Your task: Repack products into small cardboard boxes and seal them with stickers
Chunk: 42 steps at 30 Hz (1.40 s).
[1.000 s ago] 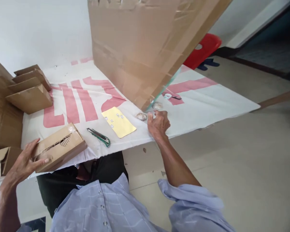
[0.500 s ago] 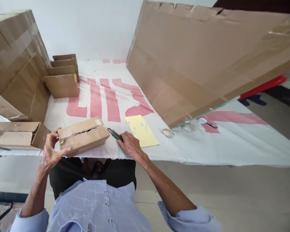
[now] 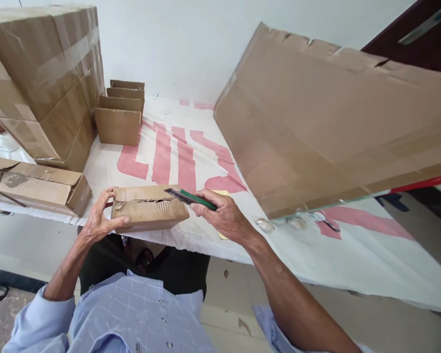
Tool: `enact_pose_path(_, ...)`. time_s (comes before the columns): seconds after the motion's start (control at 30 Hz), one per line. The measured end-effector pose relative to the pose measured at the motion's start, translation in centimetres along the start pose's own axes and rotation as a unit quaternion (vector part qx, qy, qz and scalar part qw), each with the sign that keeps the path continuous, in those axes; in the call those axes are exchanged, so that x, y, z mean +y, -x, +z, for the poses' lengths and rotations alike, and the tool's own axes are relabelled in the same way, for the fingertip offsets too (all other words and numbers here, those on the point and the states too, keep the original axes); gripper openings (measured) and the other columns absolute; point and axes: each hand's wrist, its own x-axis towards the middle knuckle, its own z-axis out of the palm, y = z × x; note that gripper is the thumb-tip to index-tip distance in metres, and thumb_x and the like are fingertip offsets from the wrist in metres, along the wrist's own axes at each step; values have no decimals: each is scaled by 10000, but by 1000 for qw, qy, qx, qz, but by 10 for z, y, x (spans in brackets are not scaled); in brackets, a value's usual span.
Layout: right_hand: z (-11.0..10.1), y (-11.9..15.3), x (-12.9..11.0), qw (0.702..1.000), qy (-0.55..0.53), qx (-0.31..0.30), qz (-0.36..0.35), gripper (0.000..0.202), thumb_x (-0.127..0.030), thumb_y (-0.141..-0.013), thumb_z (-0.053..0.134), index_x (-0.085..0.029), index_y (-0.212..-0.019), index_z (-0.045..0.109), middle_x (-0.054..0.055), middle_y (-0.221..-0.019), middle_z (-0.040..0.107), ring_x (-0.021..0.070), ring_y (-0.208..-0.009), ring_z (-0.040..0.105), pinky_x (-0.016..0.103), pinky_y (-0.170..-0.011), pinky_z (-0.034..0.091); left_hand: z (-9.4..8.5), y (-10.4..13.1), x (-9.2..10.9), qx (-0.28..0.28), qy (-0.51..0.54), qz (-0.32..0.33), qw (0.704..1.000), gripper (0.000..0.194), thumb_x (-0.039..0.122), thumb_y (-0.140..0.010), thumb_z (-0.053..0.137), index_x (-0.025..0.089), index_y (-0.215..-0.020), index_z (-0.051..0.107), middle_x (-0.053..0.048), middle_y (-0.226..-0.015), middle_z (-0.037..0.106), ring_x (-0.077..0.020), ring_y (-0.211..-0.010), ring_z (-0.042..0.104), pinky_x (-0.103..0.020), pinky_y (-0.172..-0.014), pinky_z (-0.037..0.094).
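On the worktop (image 3: pixel 375 260) — box (image 3: pixel 149 213) at the near edge, between left hand (image 3: pixel 100 220) and right hand (image 3: pixel 226 215), long axis running left to right. Left hand nearer, clasping the box's left end, thumb on the near side. Right hand off the other end, closed round a knife (image 3: pixel 194 198) — tip over the box top, touching or just clear, cannot tell.
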Motion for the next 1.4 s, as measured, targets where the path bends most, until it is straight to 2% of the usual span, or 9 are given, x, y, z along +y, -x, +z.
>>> enact_pose_path(0.13,13,-14,-34,991,64,-86,-82,257,-398,-1011,623,-204,-1033,791,-2,-758,686,148,-652,574,273,-624,420,3,2,-5,7,-6,9,1000,648,573,-780,907,234,-1265,643,-163,-1586,573,-378,-1454,591,-544,-1157,566)
enact_pose_path(0.33,31,-41,-59,959,184,-124,-176,226,-313,-1061,611,-242,-1082,824,17,-895,794,154,-758,659,273,-703,440,4,3,-13,-2,-3,24,1000,627,540,-786,908,225,-1252,632,-170,-1569,570,-377,-1454,576,-540,-1150,558)
enact_pose_path(0.7,43,-66,-89,885,377,-191,-194,275,-312,-1086,571,-236,-1151,827,40,-890,803,170,-728,631,308,-613,272,7,5,-13,-6,2,47,999,615,483,-801,896,235,-1292,621,-166,-1560,562,-367,-1442,585,-519,-1116,579)
enact_pose_path(0.9,44,-75,-106,846,444,-232,-185,307,-321,-1119,549,-235,-1286,793,76,-1048,834,203,-835,696,314,-634,301,5,4,-17,-4,-13,60,998,578,484,-818,888,244,-1280,636,-157,-1543,577,-364,-1447,575,-537,-1147,553)
enact_pose_path(1.0,43,-76,-102,832,460,-243,-192,306,-364,-1137,553,-240,-1305,776,83,-1048,828,219,-870,716,316,-674,351,4,4,-17,-6,-20,57,998,581,517,-828,885,247,-1280,640,-153,-1546,576,-367,-1467,559,-548,-1174,534)
enact_pose_path(1.1,42,-75,-87,841,439,-225,-222,276,-362,-1122,611,-257,-1325,765,78,-1025,818,224,-866,714,330,-706,377,4,4,-14,-14,-22,53,998,564,506,-835,875,250,-1281,643,-146,-1546,579,-364,-1478,552,-548,-1190,523)
enact_pose_path(1.17,37,-73,-72,846,441,-201,-221,202,-341,-1093,665,-245,-1210,799,76,-946,804,226,-812,699,342,-689,360,4,5,-12,-15,-22,42,999,563,496,-835,869,249,-1287,643,-145,-1547,576,-360,-1465,567,-534,-1173,541)
enact_pose_path(1.27,19,-67,-45,846,463,-170,-202,151,-342,-1064,706,-243,-1002,801,65,-832,773,213,-726,659,343,-651,306,2,7,-11,-3,-28,23,999,588,522,-833,864,247,-1303,642,-147,-1555,561,-358,-1432,594,-519,-1134,575)
enact_pose_path(1.4,-22,-53,-12,862,454,-138,-177,212,-442,-1054,703,-262,-1043,814,58,-854,791,201,-736,644,315,-634,260,-1,7,-8,-10,-44,33,998,762,581,-824,878,268,-1459,596,-152,-1591,546,-387,-1479,558,-541,-1146,574)
